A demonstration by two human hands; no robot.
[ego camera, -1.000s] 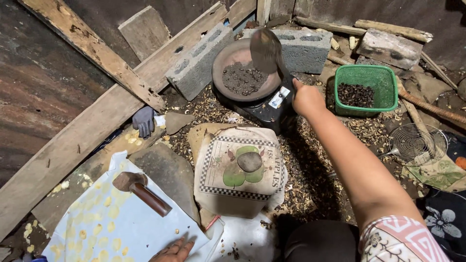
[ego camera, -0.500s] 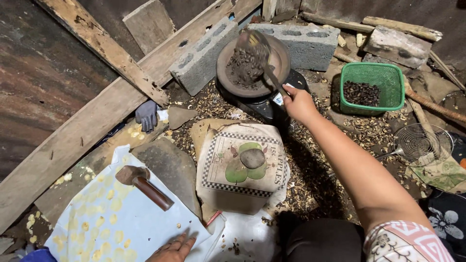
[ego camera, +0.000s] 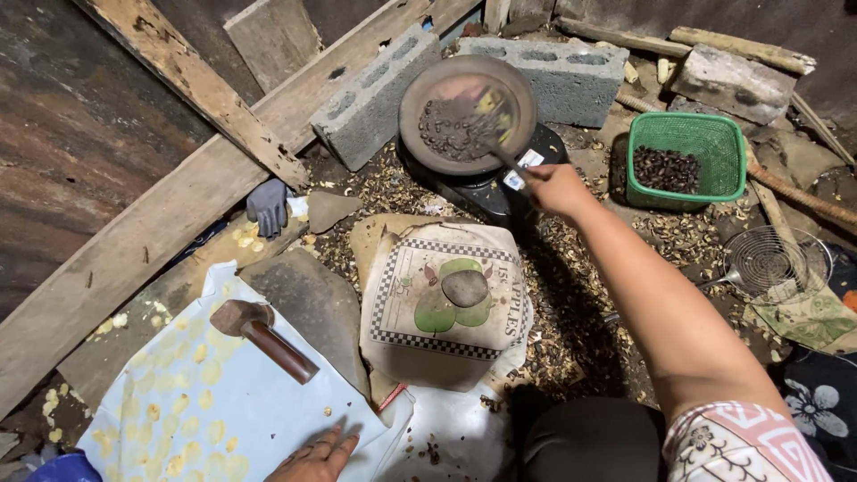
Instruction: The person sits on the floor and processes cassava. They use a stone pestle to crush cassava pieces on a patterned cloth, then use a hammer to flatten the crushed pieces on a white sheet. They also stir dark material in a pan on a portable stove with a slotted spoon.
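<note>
A person sits on the dirt floor (ego camera: 571, 357) of a rough shed, its ground strewn with pale husks and shell fragments. At far left, rusted corrugated metal sheeting (ego camera: 54, 161) lies under weathered wooden planks (ego camera: 170, 214) that run diagonally toward the far edge. A grey work glove (ego camera: 268, 207) rests against the longer plank. Nearer, a white plastic sheet dotted with yellow (ego camera: 223, 411) covers the floor's near-left corner; a wooden-handled hammer (ego camera: 263, 335) lies on it beside a flat dark stone slab (ego camera: 308, 303). The left hand (ego camera: 317, 455) presses flat on the sheet's near edge, fingers spread and holding nothing. At centre, a folded paper sack with a checked border (ego camera: 446, 303) carries a rounded grey stone (ego camera: 465, 287). Beyond it, two grey concrete blocks (ego camera: 375, 98) flank a round, shallow clay pan of dark roasted seeds (ego camera: 466, 114) set on a black stove (ego camera: 500, 183). The right hand (ego camera: 553, 187), arm outstretched, has its fingers clamped on the handle of a metal spatula (ego camera: 486, 120) whose motion-blurred blade is in the pan. To the right, a green plastic basket (ego camera: 686, 161) holds more dark seeds, well apart from a wire mesh skimmer (ego camera: 772, 263) at the floor's right edge.
</note>
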